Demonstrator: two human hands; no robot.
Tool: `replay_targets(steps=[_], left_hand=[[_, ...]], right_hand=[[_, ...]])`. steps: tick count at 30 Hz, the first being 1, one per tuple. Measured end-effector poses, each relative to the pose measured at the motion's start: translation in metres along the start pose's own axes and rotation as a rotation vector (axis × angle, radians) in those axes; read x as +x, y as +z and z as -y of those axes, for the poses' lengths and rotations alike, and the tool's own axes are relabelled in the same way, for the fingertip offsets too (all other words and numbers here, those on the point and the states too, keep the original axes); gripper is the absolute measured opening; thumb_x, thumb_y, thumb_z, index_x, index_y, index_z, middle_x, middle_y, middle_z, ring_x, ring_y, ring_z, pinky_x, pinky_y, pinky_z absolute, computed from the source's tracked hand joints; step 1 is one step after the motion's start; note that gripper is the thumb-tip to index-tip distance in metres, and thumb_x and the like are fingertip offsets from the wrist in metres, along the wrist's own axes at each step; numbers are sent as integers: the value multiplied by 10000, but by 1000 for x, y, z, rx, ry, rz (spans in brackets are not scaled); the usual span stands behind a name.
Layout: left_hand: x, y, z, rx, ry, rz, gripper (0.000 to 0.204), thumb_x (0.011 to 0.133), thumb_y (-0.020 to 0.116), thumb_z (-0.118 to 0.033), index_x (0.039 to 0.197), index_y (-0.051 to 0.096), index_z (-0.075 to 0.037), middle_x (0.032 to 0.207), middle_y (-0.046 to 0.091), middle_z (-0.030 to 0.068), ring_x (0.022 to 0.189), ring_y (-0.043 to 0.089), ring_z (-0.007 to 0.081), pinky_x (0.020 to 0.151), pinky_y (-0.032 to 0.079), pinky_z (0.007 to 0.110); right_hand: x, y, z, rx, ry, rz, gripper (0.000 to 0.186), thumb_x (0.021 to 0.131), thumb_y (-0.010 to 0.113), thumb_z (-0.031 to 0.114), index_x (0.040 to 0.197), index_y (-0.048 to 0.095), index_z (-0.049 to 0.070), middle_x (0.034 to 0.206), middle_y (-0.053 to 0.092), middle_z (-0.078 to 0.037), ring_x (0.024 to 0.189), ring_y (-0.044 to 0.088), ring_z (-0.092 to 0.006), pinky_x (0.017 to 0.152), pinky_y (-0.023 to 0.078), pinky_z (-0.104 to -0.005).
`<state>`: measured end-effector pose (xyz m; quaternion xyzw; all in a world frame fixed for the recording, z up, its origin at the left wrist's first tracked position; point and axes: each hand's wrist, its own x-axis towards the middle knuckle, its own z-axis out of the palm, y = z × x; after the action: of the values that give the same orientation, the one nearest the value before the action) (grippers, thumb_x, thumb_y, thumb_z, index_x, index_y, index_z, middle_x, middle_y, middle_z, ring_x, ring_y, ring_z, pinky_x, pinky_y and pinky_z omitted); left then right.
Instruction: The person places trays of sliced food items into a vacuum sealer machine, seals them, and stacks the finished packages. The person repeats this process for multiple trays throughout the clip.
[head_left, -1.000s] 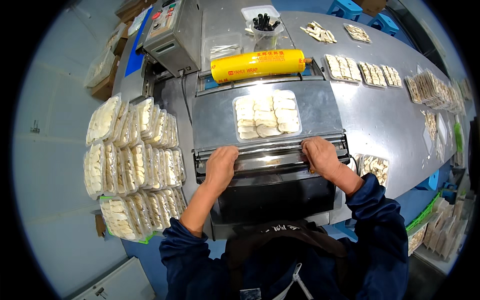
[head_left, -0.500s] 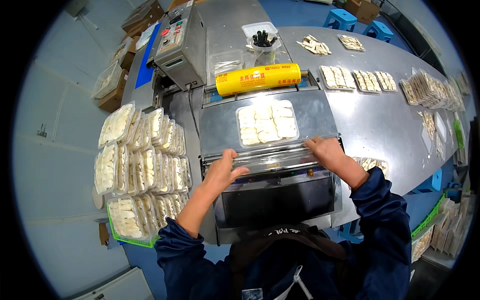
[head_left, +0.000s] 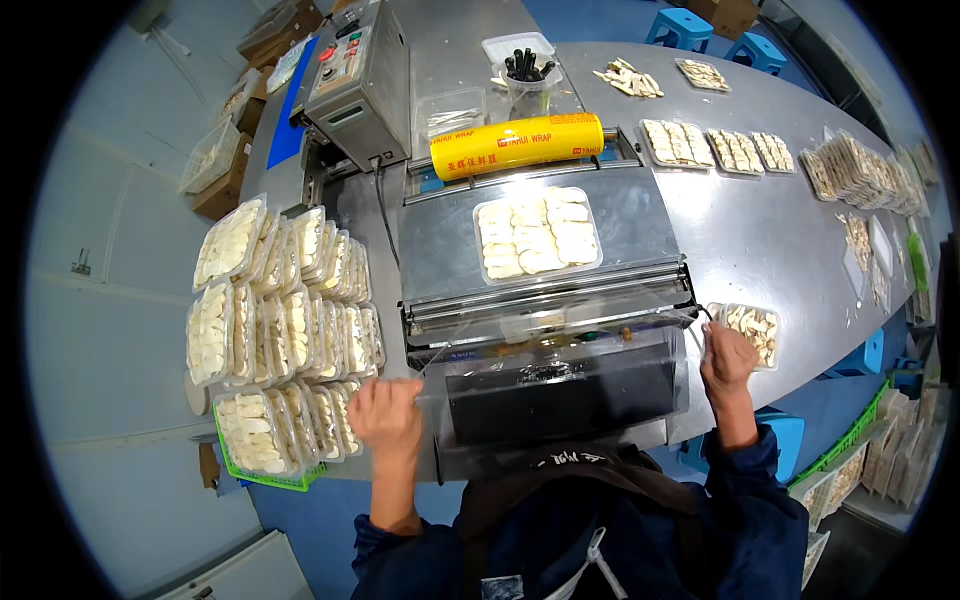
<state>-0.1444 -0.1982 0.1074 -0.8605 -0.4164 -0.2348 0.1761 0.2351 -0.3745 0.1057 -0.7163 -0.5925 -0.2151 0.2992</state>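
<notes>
A clear tray of pale food slices lies on the steel plate of a wrapping machine, below a yellow roll of cling film. A sheet of clear film is stretched from the machine's front bar toward me. My left hand grips its left edge, low and left of the machine. My right hand grips its right edge, beside the machine's right side.
Many wrapped trays are stacked on the left, some in a green crate. One filled tray sits by my right hand. More trays line the steel table at right. A sealing machine and a cup of pens stand behind.
Both hands left the machine's front bar and moved apart and toward me, drawing the clear film out over the front of the machine.
</notes>
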Motion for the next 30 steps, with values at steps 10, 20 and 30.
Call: replay_targets(steps=[10,20,30], left_hand=[[76,-49,14,-165,15,-57,171,858,552,-156,785,611,-14,629,556,76,577,555,225,562,375,315],[229,107,17,-1789,-766,267,394,924,457,-244,1183,479,52,961,637,175,921,617,188,822,465,288],[143,233,-7,-871,-8,474,365,917,472,-220,1238,487,-45,1278,457,154,1220,401,254,1006,303,316]], right_hand=[[70,-34,33,563,493,-69,180,856,570,102,878,608,-72,582,592,-120,454,553,-128,391,391,-211],[193,162,-43,1424,727,169,296,885,480,114,1116,538,-62,1078,601,-188,1004,588,-256,886,453,-331],[110,224,-60,576,54,543,211,879,524,124,1059,552,17,959,615,-115,946,575,-221,824,437,-288]])
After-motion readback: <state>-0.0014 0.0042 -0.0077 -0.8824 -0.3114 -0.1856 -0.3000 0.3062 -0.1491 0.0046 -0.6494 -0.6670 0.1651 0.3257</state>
